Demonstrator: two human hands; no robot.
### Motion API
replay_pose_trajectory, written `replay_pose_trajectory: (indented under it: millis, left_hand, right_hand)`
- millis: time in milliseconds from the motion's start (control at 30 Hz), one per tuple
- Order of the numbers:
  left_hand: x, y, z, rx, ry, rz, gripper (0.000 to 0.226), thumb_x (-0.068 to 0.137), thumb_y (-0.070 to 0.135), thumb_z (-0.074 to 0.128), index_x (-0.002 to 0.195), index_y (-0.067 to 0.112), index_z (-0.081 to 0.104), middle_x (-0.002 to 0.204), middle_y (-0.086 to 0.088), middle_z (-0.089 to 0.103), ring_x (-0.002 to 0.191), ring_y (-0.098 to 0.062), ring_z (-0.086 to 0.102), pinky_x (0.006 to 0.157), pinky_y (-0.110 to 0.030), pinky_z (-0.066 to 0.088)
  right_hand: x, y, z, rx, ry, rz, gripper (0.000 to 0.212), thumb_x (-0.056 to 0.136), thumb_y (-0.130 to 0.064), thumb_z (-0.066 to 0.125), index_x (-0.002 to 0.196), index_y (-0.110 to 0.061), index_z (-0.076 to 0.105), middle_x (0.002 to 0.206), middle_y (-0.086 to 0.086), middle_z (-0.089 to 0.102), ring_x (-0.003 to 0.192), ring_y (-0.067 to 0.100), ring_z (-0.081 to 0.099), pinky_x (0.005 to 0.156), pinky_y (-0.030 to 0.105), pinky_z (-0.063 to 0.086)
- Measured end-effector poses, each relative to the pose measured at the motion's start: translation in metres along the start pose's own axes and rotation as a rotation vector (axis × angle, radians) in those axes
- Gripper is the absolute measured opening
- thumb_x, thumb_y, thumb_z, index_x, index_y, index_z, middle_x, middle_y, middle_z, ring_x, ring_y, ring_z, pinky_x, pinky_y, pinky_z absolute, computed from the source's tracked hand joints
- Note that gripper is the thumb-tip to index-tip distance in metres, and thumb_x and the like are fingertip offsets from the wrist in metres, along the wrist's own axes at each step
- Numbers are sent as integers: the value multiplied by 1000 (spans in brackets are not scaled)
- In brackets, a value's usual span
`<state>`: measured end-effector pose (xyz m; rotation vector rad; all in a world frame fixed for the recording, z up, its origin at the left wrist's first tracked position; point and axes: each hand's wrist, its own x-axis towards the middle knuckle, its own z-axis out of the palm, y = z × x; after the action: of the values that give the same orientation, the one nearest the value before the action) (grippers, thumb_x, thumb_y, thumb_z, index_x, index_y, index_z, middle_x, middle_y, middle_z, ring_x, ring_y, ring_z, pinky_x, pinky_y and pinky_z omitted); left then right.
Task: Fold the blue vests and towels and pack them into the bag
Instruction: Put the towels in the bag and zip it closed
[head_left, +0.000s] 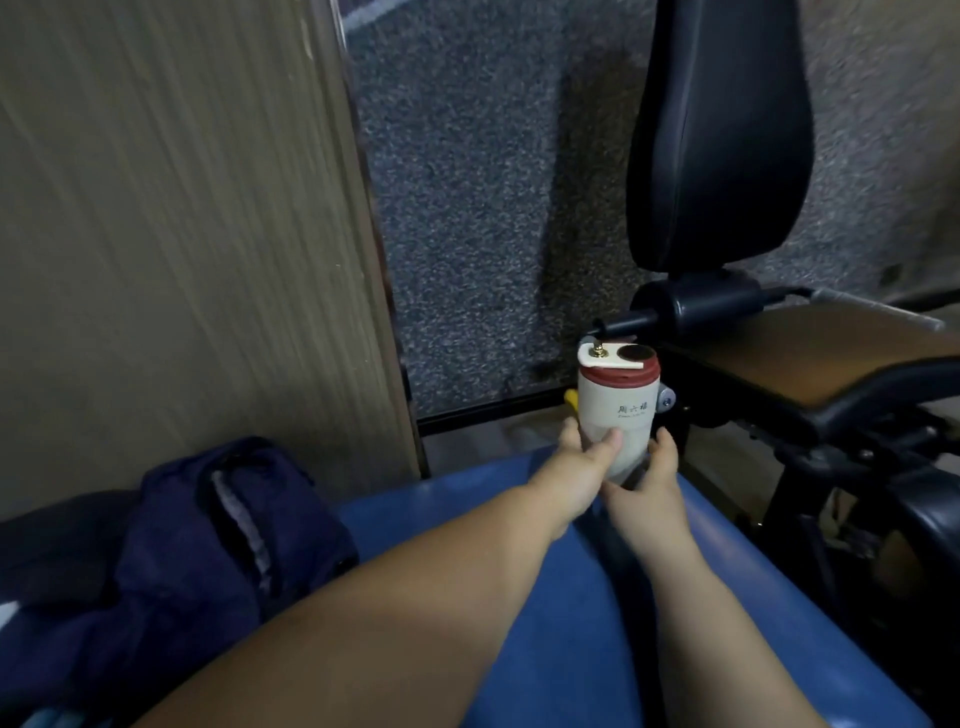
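A white cup (618, 410) with a red rim and a white lid stands upright at the far edge of the blue padded surface (571, 623). My left hand (582, 467) grips its lower part, thumb across the front. My right hand (649, 483) holds the cup's right side with curled fingers. A crumpled dark navy cloth (218, 545) lies in a heap at the left on the blue surface. No bag shows in this view.
A wooden panel (182, 234) rises at the left. A black padded bench (810, 374) with an upright backrest (722, 135) stands at the right, close to the cup. Speckled grey carpet (467, 208) covers the floor beyond.
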<state>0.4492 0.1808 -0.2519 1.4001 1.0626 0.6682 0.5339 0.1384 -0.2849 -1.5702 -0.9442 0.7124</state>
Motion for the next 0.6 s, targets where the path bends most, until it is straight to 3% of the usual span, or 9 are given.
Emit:
replay_pose_trajectory:
  millis: [100,267,367,433,533,600]
  left_hand:
    - [11,-4,2,-49,57,61,56,93,39,60,140,25,32,132,6,54,115,-13,54,87,-23,42]
    - [-4,-6,-10,73,104,79,58,84,38,73,129,20,42,127,-2,60,104,-18,64,80,-34,58]
    - [-24,-2,-27,64,109,72,61,81,34,77,130,20,43,121,3,61,87,-5,63,67,-20,56]
    - [-38,2,-36,100,120,41,61,79,31,79,128,22,44,115,7,60,80,0,59,67,-17,53]
    - [-58,2,-40,153,159,1,63,73,29,83,125,23,47,125,3,61,101,-12,62,78,-25,55]
    - [-72,3,-44,162,212,-27,64,72,32,84,122,21,46,125,2,60,109,-16,61,74,-26,53]
  right_hand:
    - [4,6,0,23,-3,-27,108,56,-49,67,150,-40,15,147,-4,41,129,16,49,106,47,43]
    - [-5,-1,-2,-142,28,-96,80,60,-40,60,138,-36,44,119,-4,36,108,17,49,94,34,43]
    - [-15,-3,2,-224,-34,-162,63,62,-40,59,125,-35,52,105,-7,40,99,14,49,80,30,38]
    - [-22,-5,3,-245,-79,-190,57,66,-37,66,122,-39,52,102,-11,42,96,9,50,75,29,38]
    - [-40,-11,4,-261,-121,-207,48,68,-28,75,111,-40,55,102,-13,47,93,6,52,73,28,39]
    - [-53,-14,10,-249,-144,-214,28,66,-34,69,93,-33,62,96,-10,58,90,12,59,68,26,42]
